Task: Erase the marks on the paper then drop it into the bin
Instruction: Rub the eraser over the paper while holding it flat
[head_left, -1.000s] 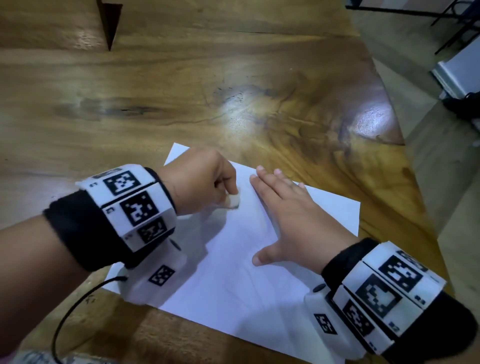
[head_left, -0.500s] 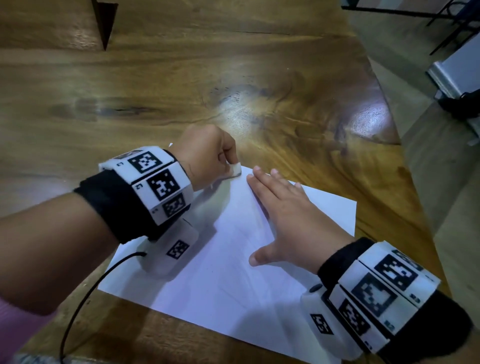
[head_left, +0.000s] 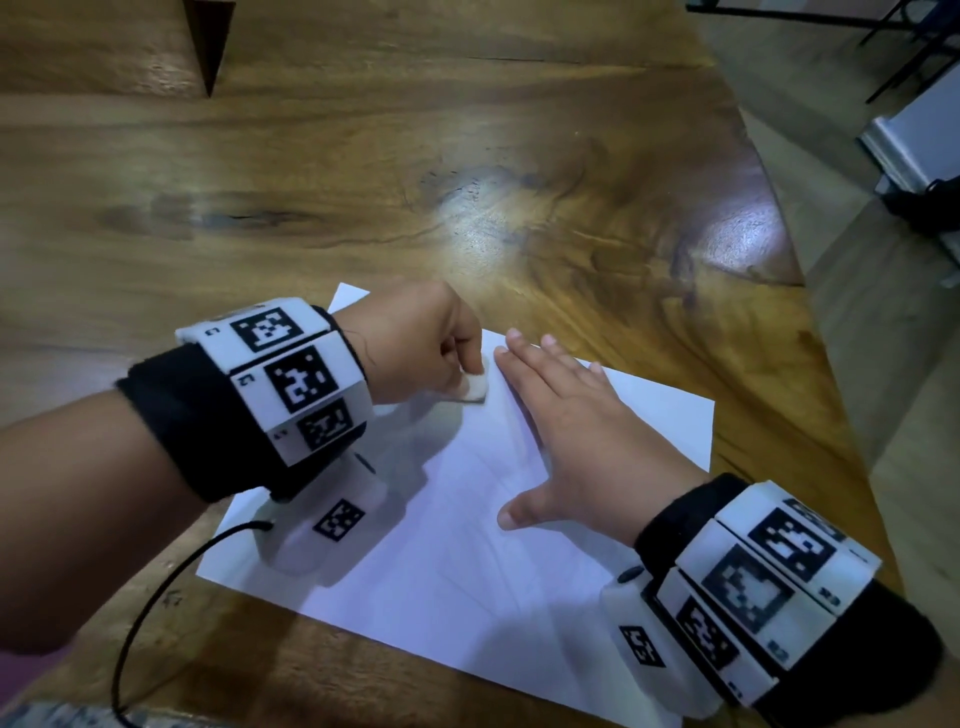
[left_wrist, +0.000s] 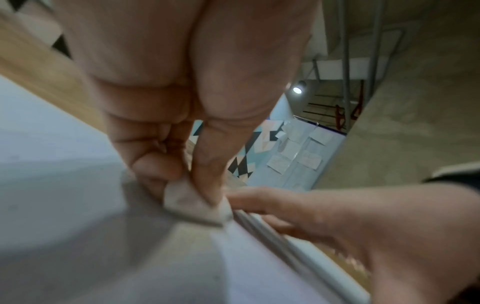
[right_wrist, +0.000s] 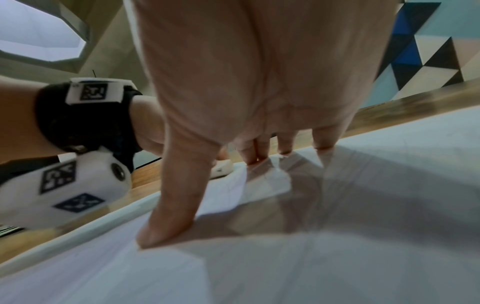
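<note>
Left hand (head_left: 415, 348) pinches an eraser (head_left: 475, 388) on paper (head_left: 467, 571); flat right hand (head_left: 582, 436) pins it. Hard rubbing could crumple the sheet.

We see a white paper (head_left: 441, 582) with faint grey pencil lines, a white eraser (head_left: 475, 388), a glossy brown wood-grain counter (head_left: 363, 156), black wristbands (head_left: 197, 421) carrying white blocks with black square-code patterns, and a wall of blue, black, teal, beige triangles (right_wrist: 426, 51).

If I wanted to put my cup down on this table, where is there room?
The bare wood of the table beyond the paper is free. The paper is crowded: the left hand rubs an eraser on it, and the right hand lies flat on it.
</note>
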